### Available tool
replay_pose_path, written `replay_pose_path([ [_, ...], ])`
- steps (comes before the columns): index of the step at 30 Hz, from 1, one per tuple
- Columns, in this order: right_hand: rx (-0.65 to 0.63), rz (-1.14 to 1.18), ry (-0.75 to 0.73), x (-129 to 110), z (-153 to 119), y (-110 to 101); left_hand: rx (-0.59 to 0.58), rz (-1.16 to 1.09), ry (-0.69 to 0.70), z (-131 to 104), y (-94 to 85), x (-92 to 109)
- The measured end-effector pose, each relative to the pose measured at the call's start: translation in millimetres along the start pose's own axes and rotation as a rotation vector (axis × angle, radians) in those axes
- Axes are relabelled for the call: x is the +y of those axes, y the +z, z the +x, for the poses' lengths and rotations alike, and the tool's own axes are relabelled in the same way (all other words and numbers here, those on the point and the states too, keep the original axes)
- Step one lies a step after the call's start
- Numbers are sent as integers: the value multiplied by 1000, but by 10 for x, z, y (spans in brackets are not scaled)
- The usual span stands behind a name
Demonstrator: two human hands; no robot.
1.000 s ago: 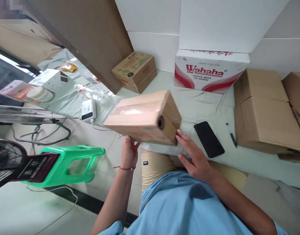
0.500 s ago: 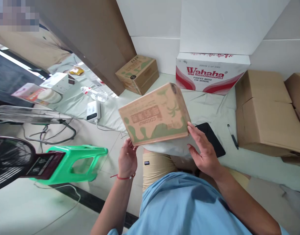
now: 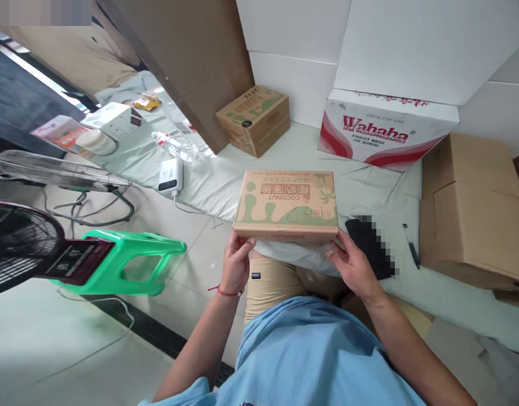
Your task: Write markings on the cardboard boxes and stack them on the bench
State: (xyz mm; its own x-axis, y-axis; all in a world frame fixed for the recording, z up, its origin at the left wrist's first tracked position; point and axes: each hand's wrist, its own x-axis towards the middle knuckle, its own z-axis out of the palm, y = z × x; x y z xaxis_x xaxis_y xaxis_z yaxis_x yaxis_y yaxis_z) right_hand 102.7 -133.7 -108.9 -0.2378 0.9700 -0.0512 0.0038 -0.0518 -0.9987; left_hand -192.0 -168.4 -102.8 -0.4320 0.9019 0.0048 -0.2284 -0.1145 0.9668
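In front of me is a flat brown cardboard box (image 3: pixel 287 206) with green splash and palm prints; its word COCONUT reads upside down to me. Pen marks show on its top face. My left hand (image 3: pixel 237 260) grips the near left corner, thumb at the front edge and fingers partly hidden under it. At the near right corner my right hand (image 3: pixel 351 265) has its fingers against the box, thumb below the edge. The box covers the near edge of the cloth-covered surface (image 3: pixel 302 148); whether it rests there I cannot tell.
A similar carton (image 3: pixel 255 121) and a white-red Wahaha carton (image 3: pixel 386 129) stand by the wall. To the right are a larger cardboard box (image 3: pixel 492 208), a pen (image 3: pixel 412 247) and a black flat thing (image 3: pixel 369 248). Leftward are a green stool (image 3: pixel 115 262) and a fan (image 3: pixel 22 245).
The box has turned from slanted and tilted to level and square to me, coming lower. My right hand has moved in to its near right corner; my left has shifted slightly right.
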Motion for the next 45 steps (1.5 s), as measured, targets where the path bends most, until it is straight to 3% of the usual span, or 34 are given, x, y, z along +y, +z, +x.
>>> replay_pose_path([
  [3, 59, 103, 57, -46, 26, 7, -111, 161, 127, -125, 40, 130],
  [8, 141, 292, 136, -100, 58, 33, -293, 417, 492, -295, 196, 430],
  [14, 186, 446, 217, -110, 25, 69, -350, 486, 693, -370, 384, 583],
  [19, 143, 486, 283, -171, 21, 51, -368, 565, 818, -480, 442, 738],
  [25, 73, 311, 282, -198, 25, 59, -354, 569, 794, -553, 444, 789],
  [31, 127, 264, 273, -282, -25, -9, -295, 458, 746, -475, 352, 765],
  [36, 152, 170, 232, -474, -101, -67, -204, 314, 595, -379, 263, 800],
  [45, 184, -14, 29, -681, -267, -102, -74, 57, 338, -252, 127, 760],
])
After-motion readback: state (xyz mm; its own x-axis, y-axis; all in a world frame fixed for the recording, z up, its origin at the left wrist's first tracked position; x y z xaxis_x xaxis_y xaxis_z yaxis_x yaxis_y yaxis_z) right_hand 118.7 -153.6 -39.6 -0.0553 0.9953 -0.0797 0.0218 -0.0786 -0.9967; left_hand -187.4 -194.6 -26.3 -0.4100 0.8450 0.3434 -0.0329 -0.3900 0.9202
